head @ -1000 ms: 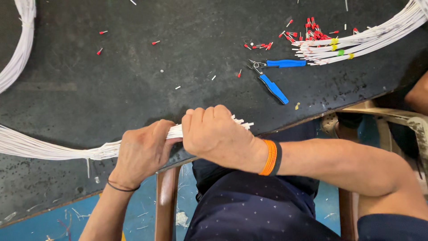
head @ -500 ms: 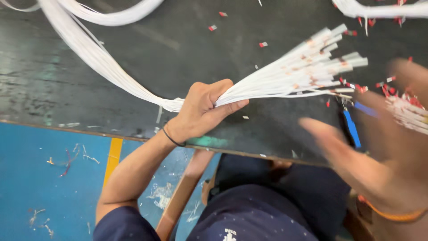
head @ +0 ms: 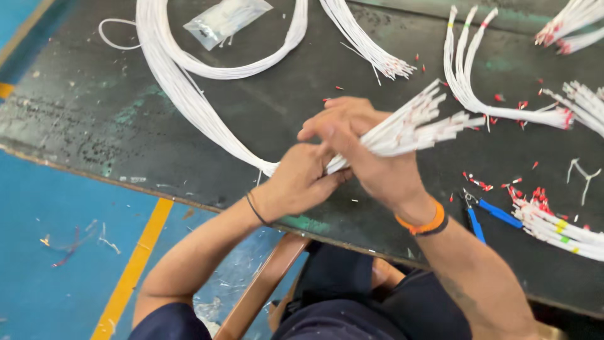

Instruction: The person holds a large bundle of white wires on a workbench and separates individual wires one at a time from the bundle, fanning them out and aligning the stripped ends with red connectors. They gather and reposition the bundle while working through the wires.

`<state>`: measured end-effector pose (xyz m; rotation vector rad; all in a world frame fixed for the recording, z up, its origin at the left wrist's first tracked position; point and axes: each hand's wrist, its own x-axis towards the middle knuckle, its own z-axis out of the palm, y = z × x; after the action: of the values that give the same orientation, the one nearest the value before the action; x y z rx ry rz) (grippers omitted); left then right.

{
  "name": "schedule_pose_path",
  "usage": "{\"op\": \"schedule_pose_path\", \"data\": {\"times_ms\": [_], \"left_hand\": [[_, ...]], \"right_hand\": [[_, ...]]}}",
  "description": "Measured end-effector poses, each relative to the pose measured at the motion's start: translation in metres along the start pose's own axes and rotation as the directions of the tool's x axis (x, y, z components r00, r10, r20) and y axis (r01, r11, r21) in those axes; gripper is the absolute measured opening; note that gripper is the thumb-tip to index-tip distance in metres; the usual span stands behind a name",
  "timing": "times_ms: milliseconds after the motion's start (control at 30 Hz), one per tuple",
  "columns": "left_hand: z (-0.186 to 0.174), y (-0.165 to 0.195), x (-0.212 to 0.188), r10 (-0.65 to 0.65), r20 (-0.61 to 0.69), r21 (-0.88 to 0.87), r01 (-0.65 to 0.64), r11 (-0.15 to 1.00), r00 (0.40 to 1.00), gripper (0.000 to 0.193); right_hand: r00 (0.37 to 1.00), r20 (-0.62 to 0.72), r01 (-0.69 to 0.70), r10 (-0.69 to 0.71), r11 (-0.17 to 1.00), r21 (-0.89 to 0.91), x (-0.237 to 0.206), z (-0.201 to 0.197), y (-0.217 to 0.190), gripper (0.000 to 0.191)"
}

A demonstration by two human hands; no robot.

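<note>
A thick bundle of white wires (head: 189, 101) runs across the dark table (head: 94, 132) and ends in a fan of cut tips (head: 434, 123). My left hand (head: 299, 182) grips the bundle from below, near the table's front edge. My right hand (head: 371, 157), with an orange wristband, lies over the bundle just ahead of the left hand, fingers wrapped around the wires behind the fanned tips. Both hands touch each other around the bundle.
Blue-handled pliers (head: 487, 211) lie right of my right wrist. Small red ferrules (head: 535, 192) are scattered nearby. Other white wire bundles (head: 553, 116) lie at the right and back. A clear plastic bag (head: 226, 19) sits at the back. A wooden chair frame (head: 264, 283) is below the table edge.
My right hand has come in from the right and closed over the wires ahead of the left hand. The view has shifted, so the bundle sits more to the centre.
</note>
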<state>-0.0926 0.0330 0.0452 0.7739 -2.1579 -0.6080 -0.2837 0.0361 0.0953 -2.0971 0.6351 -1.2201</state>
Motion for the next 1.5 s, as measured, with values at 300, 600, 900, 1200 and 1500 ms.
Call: {"op": "schedule_pose_path", "data": {"times_ms": [300, 600, 900, 1200, 1500], "left_hand": [[-0.051, -0.054, -0.001, -0.207, -0.092, 0.090, 0.216, 0.972, 0.974, 0.037], [-0.068, -0.092, -0.021, -0.075, 0.251, -0.447, 0.184, 0.875, 0.965, 0.027], [-0.055, -0.086, -0.028, -0.100, -0.044, -0.265, 0.085, 0.961, 0.994, 0.029], [-0.078, -0.036, -0.020, 0.091, 0.026, -0.188, -0.084, 0.979, 0.996, 0.091], [-0.047, -0.008, -0.005, 0.112, 0.042, -0.252, -0.098, 0.963, 0.993, 0.029]], "right_hand": [[0.989, -0.144, 0.031, -0.019, 0.996, 0.084, 0.080, -0.041, -0.034, 0.048], [0.947, 0.301, -0.001, 0.111, 0.939, -0.344, 0.119, -0.011, -0.115, 0.038], [0.875, -0.251, -0.482, 0.415, 0.800, -0.357, 0.086, -0.012, -0.099, 0.028], [0.873, -0.300, -0.477, 0.384, 0.802, -0.359, 0.079, -0.005, -0.079, 0.034], [0.889, -0.246, -0.450, 0.386, 0.834, -0.319, 0.032, 0.003, -0.078, 0.027]]}}
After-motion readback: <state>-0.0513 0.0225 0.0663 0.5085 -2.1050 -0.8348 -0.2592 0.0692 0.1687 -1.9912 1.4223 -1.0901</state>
